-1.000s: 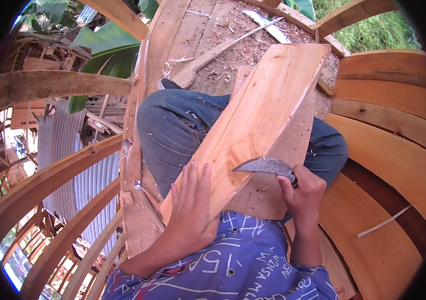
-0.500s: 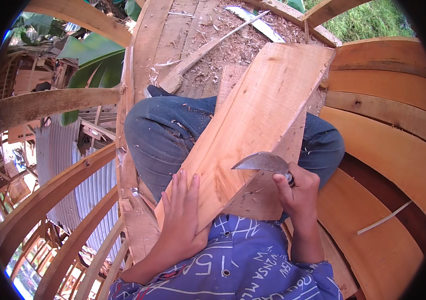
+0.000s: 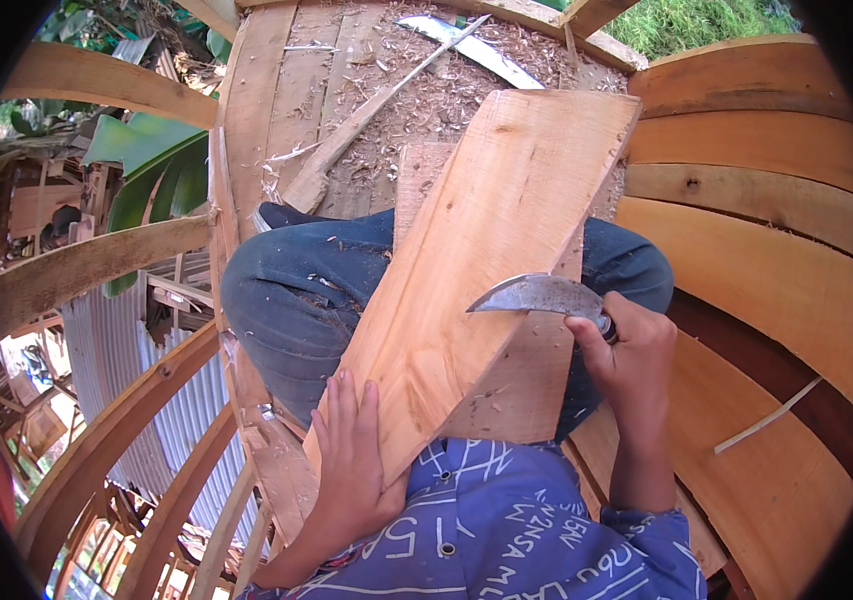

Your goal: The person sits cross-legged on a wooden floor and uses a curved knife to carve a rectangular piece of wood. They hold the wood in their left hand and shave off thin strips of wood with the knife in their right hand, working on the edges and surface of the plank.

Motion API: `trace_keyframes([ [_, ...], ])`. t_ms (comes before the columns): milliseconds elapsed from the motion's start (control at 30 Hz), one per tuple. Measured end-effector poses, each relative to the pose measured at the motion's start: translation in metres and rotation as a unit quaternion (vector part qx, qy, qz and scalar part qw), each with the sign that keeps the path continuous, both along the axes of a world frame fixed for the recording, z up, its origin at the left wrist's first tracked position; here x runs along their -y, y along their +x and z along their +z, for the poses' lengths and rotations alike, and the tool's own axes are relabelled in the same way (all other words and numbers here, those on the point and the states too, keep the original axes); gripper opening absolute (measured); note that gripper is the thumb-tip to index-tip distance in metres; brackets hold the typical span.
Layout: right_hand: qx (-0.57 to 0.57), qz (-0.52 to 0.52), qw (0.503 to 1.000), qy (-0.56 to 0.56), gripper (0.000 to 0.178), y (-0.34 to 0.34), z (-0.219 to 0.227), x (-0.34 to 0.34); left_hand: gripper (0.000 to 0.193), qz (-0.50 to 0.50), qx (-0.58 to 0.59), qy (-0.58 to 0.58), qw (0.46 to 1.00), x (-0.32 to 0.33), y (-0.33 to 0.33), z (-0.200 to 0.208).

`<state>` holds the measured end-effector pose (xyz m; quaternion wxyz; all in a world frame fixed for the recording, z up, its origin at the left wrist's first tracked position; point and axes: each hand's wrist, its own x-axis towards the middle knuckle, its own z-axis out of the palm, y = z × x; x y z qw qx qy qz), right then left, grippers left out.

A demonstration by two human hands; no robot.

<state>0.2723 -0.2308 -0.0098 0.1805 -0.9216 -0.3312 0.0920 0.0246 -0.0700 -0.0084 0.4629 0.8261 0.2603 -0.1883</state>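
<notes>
**Trimming the plank edge with a curved blade, mid-stroke**

I see the person seated on a wooden deck, knees up, a pale plank propped across the lap and slanting up and away. The left hand lies flat and spread against the plank's near lower end, pressing it down; it grasps nothing. The right hand is wrapped tight round the handle of a curved knife, whose blade lies on the plank's right edge, tip pointing left.

Judged step: shaving or paring that right edge. I read the work as under way, since shavings litter the deck beyond the knees. The next move, as I judge it, calls for a controlled stroke along the edge while the left palm holds the plank from sliding, with the fingers kept clear of the blade's path.

Hard to make out:
- The knife handle is buried in the fist; its shape is not visible.
- A second, darker board lies under the plank; where it ends is hidden by the blue shirt.
- Whether the cutting edge bites into the wood or only rests on it, I cannot tell.
- A long flat blade-like tool lies among the shavings, its kind unclear.
</notes>
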Motion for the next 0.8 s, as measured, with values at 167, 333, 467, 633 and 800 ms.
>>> trace_keyframes([
  [167,0.072,0.015,0.997,-0.020,0.057,0.014,-0.004,-0.001,0.091,-0.002,-0.005,0.000,1.000,0.000,0.000,-0.001],
  [333,0.105,0.014,0.994,-0.029,0.057,0.022,-0.008,-0.003,0.091,0.002,0.000,-0.007,1.000,-0.003,-0.001,-0.003],
  [467,0.110,-0.026,0.994,-0.011,0.057,0.026,-0.013,-0.004,0.092,0.005,0.006,-0.010,1.000,-0.004,-0.002,-0.005],
  [633,0.087,-0.313,0.945,-0.038,0.059,0.104,0.005,0.048,0.092,-0.005,0.029,-0.004,1.000,-0.007,-0.011,-0.009],
  [800,0.050,-0.099,0.994,-0.006,0.056,0.032,0.016,0.007,0.093,0.003,0.013,-0.003,1.000,-0.003,-0.003,-0.012],
])
